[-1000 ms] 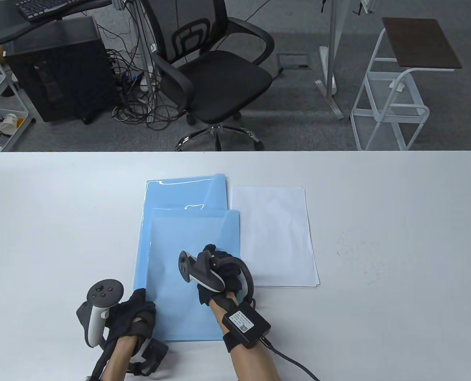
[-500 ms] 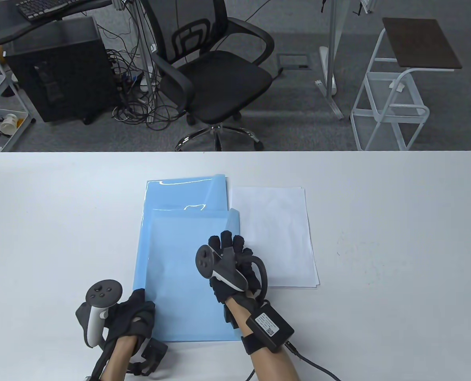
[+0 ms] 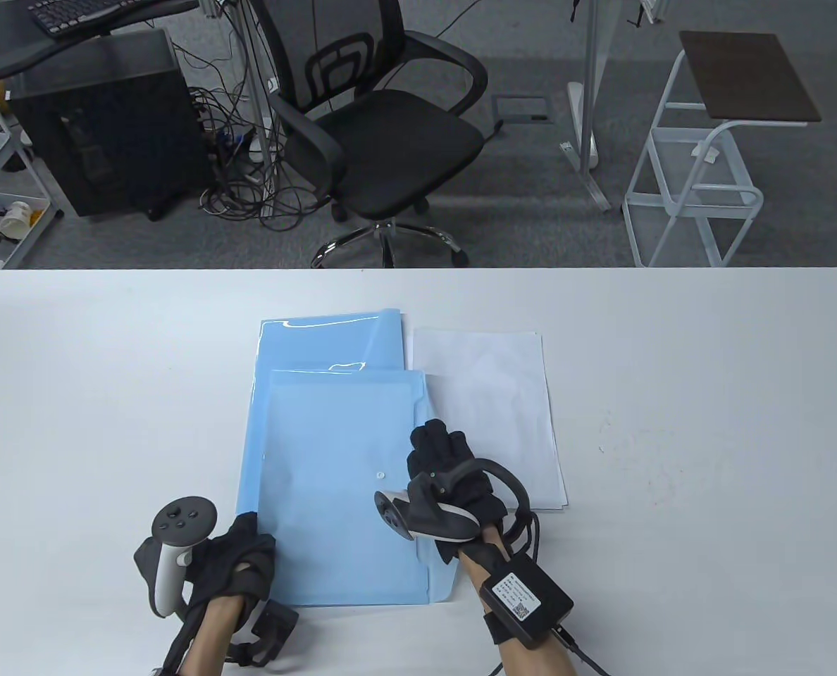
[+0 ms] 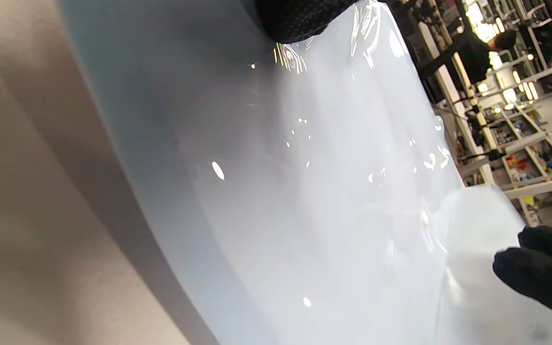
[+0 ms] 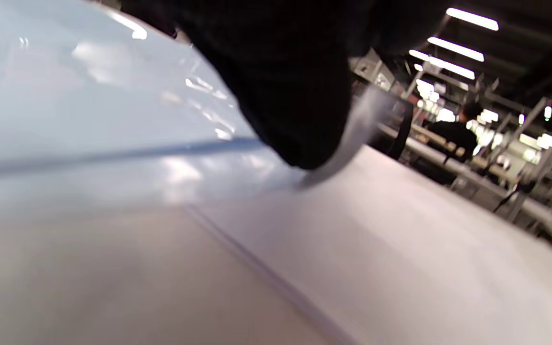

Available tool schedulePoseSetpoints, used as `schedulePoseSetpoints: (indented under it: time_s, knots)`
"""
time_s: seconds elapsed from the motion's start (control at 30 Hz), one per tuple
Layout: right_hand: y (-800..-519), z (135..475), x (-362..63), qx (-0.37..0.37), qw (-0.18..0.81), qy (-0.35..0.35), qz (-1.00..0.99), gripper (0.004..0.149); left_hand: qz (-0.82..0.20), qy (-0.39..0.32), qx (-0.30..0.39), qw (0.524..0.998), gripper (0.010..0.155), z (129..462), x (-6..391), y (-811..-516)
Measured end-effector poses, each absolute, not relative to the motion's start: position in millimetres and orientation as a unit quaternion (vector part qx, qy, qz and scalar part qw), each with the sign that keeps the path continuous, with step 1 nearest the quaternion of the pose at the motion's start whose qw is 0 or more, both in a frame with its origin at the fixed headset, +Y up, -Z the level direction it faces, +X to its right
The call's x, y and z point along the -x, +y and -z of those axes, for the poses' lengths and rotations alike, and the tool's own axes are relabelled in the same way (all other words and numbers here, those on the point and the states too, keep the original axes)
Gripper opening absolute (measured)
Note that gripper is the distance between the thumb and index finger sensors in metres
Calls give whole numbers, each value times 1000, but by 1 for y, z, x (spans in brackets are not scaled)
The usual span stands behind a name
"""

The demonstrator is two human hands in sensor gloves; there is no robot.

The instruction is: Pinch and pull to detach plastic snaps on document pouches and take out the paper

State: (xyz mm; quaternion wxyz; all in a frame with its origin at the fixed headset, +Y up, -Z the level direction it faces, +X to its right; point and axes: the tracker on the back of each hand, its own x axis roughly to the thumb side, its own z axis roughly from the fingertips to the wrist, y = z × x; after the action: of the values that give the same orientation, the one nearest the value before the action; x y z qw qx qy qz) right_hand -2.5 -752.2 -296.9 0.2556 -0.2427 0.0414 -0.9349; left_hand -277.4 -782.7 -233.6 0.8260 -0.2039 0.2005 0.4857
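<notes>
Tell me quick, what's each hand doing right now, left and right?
Left hand: rests on the near left corner of the top blue pouch; grip cannot be told.
Right hand: pinches the pouch's opened flap, pulled right.

Left hand (image 3: 239,556) flat, right hand (image 3: 454,472) pinching

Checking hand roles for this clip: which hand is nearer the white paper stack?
Right. The right hand is at the paper stack's near left corner, overlapping its edge. The left hand rests on the top pouch's near left corner, a pouch's width away.
</notes>
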Motion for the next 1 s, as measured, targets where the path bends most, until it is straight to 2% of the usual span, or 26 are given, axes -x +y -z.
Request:
schedulePoseSetpoints:
  time_s: [0.23,0.33,0.43,0.57,0.83,1.0]
  knots:
    - [-758,290,-3,238,280,38,929,65,-487,200,204,825,51,233,277,-783]
    - [-756,290,-5,218,277,18,936,55,-489,200,205,824,51,233,277,-783]
    - [-751,294,-13,164,169,-56,970,48,-489,200,205,824,51,233,277,-782]
    - [-751,299,-21,127,38,-116,984,48,-489,200,205,824,51,233,277,-782]
    - [-758,301,-29,54,-164,-169,970,54,-493,200,206,822,52,232,277,-783]
    - [-768,305,-31,20,-200,-189,961,52,-513,198,213,808,52,232,280,-785]
